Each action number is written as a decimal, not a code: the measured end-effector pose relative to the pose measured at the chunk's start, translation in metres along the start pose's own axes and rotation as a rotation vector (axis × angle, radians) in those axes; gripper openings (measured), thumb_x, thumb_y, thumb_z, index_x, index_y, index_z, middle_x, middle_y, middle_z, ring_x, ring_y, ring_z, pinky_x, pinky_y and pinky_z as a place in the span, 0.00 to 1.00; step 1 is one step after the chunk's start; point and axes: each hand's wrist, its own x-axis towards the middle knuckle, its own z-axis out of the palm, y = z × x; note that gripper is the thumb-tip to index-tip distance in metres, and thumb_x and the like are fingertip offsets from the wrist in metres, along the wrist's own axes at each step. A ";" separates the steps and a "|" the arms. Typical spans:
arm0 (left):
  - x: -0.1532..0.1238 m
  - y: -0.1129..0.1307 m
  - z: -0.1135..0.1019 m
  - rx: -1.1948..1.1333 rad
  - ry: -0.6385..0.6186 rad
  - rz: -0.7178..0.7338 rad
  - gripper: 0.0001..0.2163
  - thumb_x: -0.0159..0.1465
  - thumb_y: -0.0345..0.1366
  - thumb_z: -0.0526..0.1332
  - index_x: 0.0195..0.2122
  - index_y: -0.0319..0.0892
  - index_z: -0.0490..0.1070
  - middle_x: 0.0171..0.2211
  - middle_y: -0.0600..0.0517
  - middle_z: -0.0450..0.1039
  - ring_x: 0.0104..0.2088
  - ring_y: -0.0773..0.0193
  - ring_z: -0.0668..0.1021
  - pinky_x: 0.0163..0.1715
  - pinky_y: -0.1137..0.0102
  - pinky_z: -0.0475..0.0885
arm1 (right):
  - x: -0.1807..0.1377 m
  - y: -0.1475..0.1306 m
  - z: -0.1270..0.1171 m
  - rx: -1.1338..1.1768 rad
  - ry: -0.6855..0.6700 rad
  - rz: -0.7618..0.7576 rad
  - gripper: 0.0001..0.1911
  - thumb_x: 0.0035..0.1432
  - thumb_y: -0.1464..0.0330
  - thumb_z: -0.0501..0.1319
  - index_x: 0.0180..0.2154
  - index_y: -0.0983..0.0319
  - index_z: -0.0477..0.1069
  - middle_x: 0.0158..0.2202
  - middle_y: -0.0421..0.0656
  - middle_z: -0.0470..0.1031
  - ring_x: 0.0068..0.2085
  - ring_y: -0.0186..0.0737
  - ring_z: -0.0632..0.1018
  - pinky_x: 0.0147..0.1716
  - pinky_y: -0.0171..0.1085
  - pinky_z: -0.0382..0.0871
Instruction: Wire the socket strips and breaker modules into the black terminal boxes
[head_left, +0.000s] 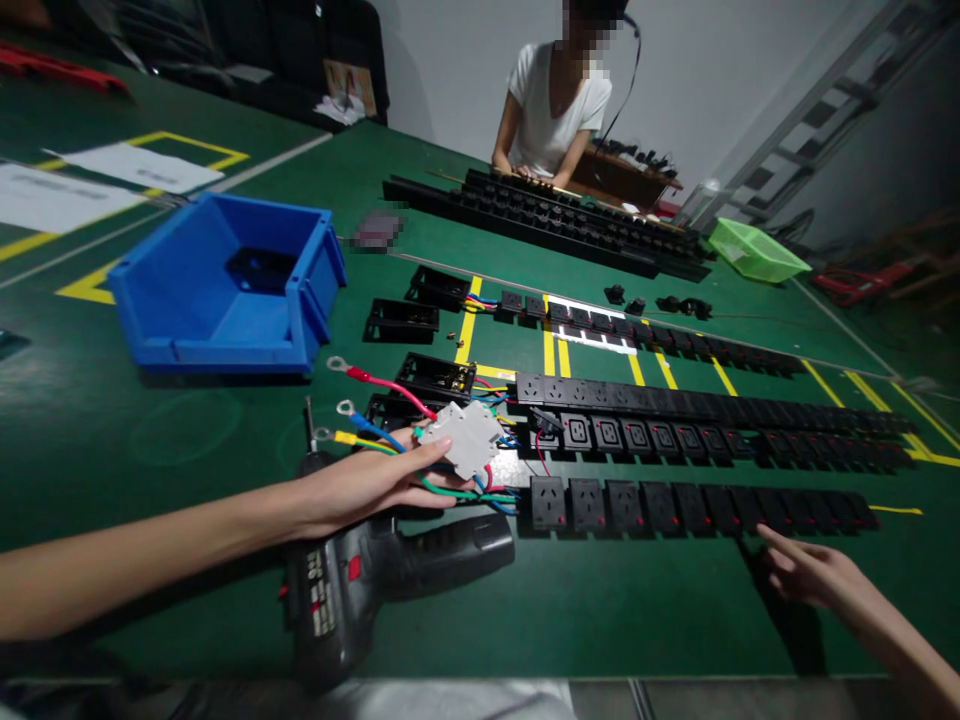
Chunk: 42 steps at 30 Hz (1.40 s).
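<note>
My left hand (371,485) holds a white circuit breaker (466,437) just above the table, fingers wrapped round it. Red, blue, yellow and green wires (375,385) with ring terminals fan out from the breaker to the left. Right of it lies a row of black socket modules (690,507), joined to the breaker's wires. My right hand (806,572) rests by the near edge of that socket row, index finger stretched toward it, holding nothing. A dark cordless screwdriver (375,575) lies on the table under my left wrist.
A blue plastic bin (225,290) stands to the left. More black socket rows (712,420) and black housings (401,320) lie further back. A person in a white shirt (555,100) works at long black strips (547,215) across the table. A green tray (754,250) sits far right.
</note>
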 end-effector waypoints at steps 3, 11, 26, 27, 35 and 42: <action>0.001 0.000 0.000 0.044 -0.014 0.012 0.21 0.63 0.46 0.65 0.57 0.52 0.69 0.58 0.49 0.71 0.53 0.54 0.78 0.53 0.60 0.74 | -0.022 -0.023 0.008 -0.469 0.046 -0.271 0.22 0.38 0.50 0.72 0.20 0.59 0.69 0.15 0.40 0.64 0.16 0.35 0.66 0.14 0.35 0.65; -0.009 0.004 -0.011 0.320 0.019 0.089 0.21 0.64 0.48 0.63 0.58 0.58 0.68 0.53 0.54 0.76 0.49 0.59 0.79 0.48 0.66 0.75 | -0.118 -0.063 0.155 -0.897 -0.229 -1.529 0.33 0.60 0.53 0.63 0.61 0.61 0.60 0.61 0.53 0.64 0.60 0.54 0.67 0.56 0.54 0.67; -0.012 0.013 -0.017 0.784 -0.081 0.287 0.23 0.60 0.37 0.67 0.56 0.59 0.71 0.54 0.57 0.75 0.52 0.59 0.77 0.52 0.71 0.69 | -0.115 -0.049 0.164 -1.042 -0.223 -1.685 0.31 0.63 0.53 0.59 0.60 0.66 0.65 0.48 0.54 0.74 0.44 0.49 0.75 0.42 0.47 0.72; -0.010 0.013 -0.017 0.737 -0.107 0.249 0.23 0.60 0.38 0.67 0.57 0.59 0.70 0.55 0.55 0.74 0.50 0.59 0.78 0.51 0.70 0.71 | -0.113 -0.047 0.159 -1.045 -0.213 -1.687 0.31 0.63 0.53 0.59 0.60 0.66 0.65 0.49 0.54 0.74 0.45 0.50 0.75 0.43 0.47 0.72; 0.001 0.016 -0.020 0.469 -0.244 0.107 0.15 0.66 0.41 0.63 0.53 0.47 0.74 0.57 0.46 0.71 0.52 0.55 0.78 0.53 0.63 0.73 | -0.085 -0.040 0.130 -1.096 -0.221 -1.698 0.32 0.63 0.54 0.60 0.61 0.66 0.64 0.50 0.53 0.74 0.46 0.49 0.76 0.46 0.48 0.73; -0.002 0.014 -0.028 0.603 -0.225 0.067 0.15 0.66 0.43 0.62 0.51 0.45 0.75 0.55 0.46 0.73 0.53 0.55 0.78 0.56 0.61 0.71 | -0.093 -0.065 0.141 -1.021 -0.284 -1.606 0.32 0.64 0.52 0.56 0.63 0.63 0.60 0.54 0.53 0.71 0.50 0.51 0.75 0.48 0.49 0.72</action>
